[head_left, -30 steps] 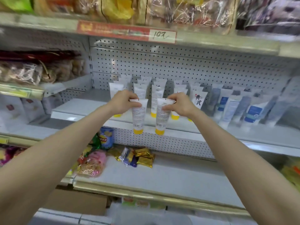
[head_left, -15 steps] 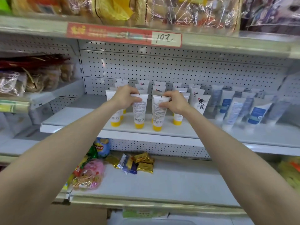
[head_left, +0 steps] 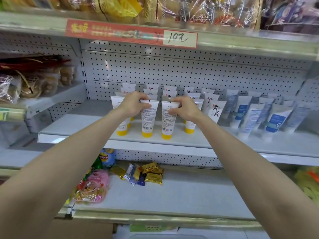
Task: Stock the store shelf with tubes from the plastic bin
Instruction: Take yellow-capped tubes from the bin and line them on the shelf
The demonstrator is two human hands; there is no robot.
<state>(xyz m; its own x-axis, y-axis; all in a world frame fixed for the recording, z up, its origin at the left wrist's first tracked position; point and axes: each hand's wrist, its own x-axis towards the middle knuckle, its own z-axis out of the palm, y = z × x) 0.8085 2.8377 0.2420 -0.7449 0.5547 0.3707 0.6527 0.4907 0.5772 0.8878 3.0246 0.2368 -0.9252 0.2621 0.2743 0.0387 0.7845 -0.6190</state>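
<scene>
Standing cap-down near the front of the shelf (head_left: 77,125), two white tubes with yellow caps each have a hand at the top. The left hand (head_left: 133,105) curls over the flat crimped end of the left tube (head_left: 148,119), fingers behind and thumb on the printed face. Just beside it the right tube (head_left: 168,120) is pinched the same way by the right hand (head_left: 186,110). Both caps look to be touching the shelf, in front of rows (head_left: 170,91) of like tubes, with blue tubes (head_left: 274,120) further right. These tubes are probably light, with soft walls that dent under a squeeze and a smooth, slightly slick skin. That makes the stiff crimp the sound place to hold: it gives a firm edge and lets the weight hang straight below. The narrow cap is a small foot for a tall body, so a tube may well tip and knock its neighbours over if let go while tilted. I would settle each one upright, feel it bear on the cap, then ease the fingers off without dragging the top sideways.
</scene>
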